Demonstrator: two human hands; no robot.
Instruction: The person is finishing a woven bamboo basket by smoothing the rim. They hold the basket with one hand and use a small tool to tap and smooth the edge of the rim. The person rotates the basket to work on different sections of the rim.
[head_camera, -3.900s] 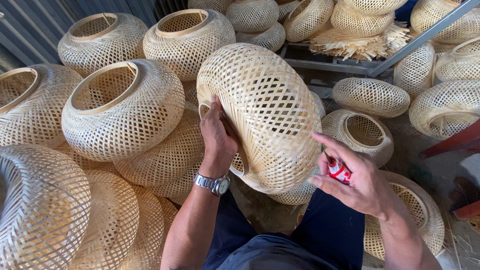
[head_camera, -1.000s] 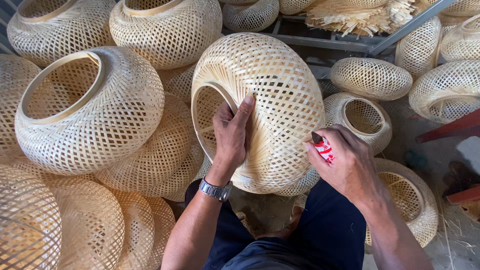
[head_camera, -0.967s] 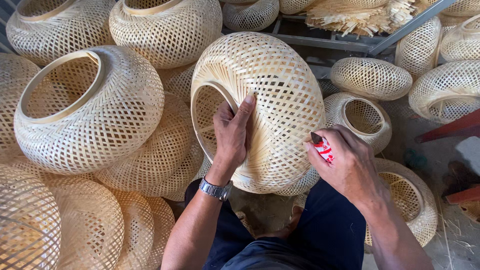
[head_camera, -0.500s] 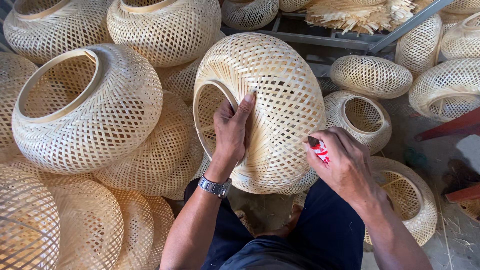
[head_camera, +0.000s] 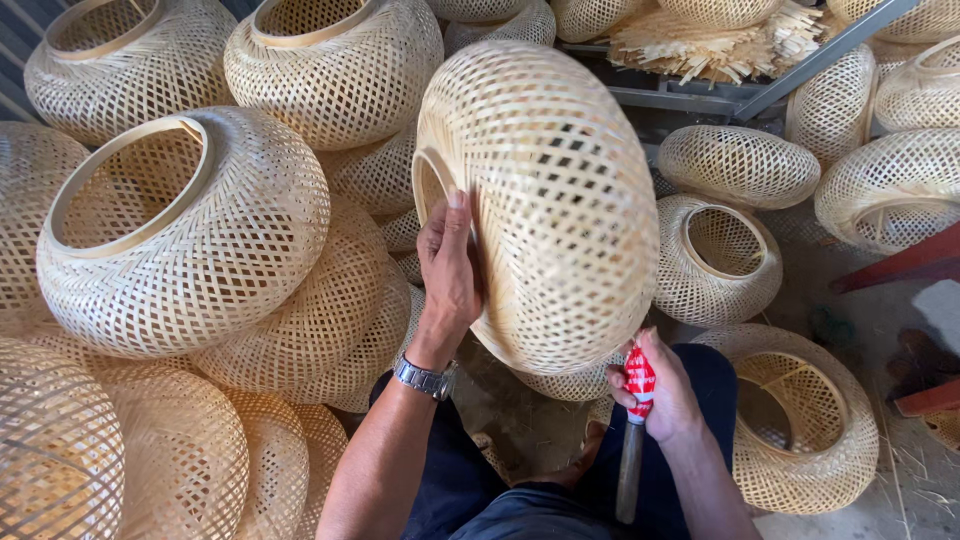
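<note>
From my feed I see the woven bamboo shade (head_camera: 545, 200) held up on its side in the middle of the view, its ringed opening turned left and mostly covered by my left hand (head_camera: 450, 265), so I can't see inside it. That hand lies flat against the rim with the fingers pressed together and reaching up along the ring; the thumb is hidden behind the palm. A wristwatch (head_camera: 424, 378) sits on that wrist. My right hand (head_camera: 660, 395) is just under the shade's lower edge, closed in a fist around a tool with a red-and-white patterned grip (head_camera: 640, 378); its dark lower part (head_camera: 629, 478) hangs down toward my lap. Whether the tool's upper tip touches the weave I cannot tell, since the fist and the shade's belly cover it. To the left, a big stack of shades (head_camera: 190, 230) crowds close to my left forearm, and several are cut off by the left and bottom edges. On the right, an open-mouthed shade (head_camera: 720, 262) sits just beside the held one, and another (head_camera: 800, 420) lies near my right wrist. A bundle of bamboo strips (head_camera: 700, 40) on a grey metal frame (head_camera: 800, 62) is partly clipped by the top edge. The only free room is the narrow strip of floor (head_camera: 520, 420) between my knees; bare ground (head_camera: 880, 300) shows at the far right.
</note>
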